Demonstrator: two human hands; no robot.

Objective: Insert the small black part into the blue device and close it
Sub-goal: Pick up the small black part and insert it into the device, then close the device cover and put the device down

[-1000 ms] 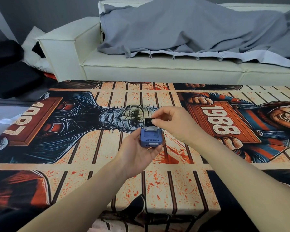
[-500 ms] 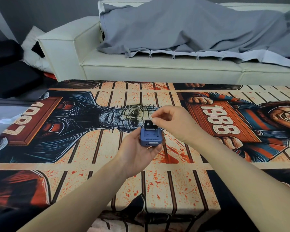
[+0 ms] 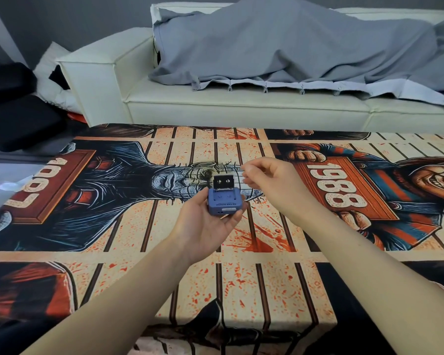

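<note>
The small blue device (image 3: 224, 201) rests in the palm of my left hand (image 3: 207, 225), held above the table. Its lid stands up at the far side, and the small black part (image 3: 224, 181) with two round holes sits in that raised lid. My right hand (image 3: 265, 178) hovers just right of the lid, a small gap apart from it, fingers loosely curled with thumb and forefinger close together and nothing in them.
The table (image 3: 241, 290) under my hands wears a printed cloth with horror figures and the numbers 1987 and 1988. Behind it stands a cream sofa (image 3: 215, 106) with a grey blanket (image 3: 292, 47). Black cushions (image 3: 10, 119) lie at the far left.
My right hand has let go of the black part and drawn back to the right. The part now stays in the raised lid. The left hand holds the device as before.
</note>
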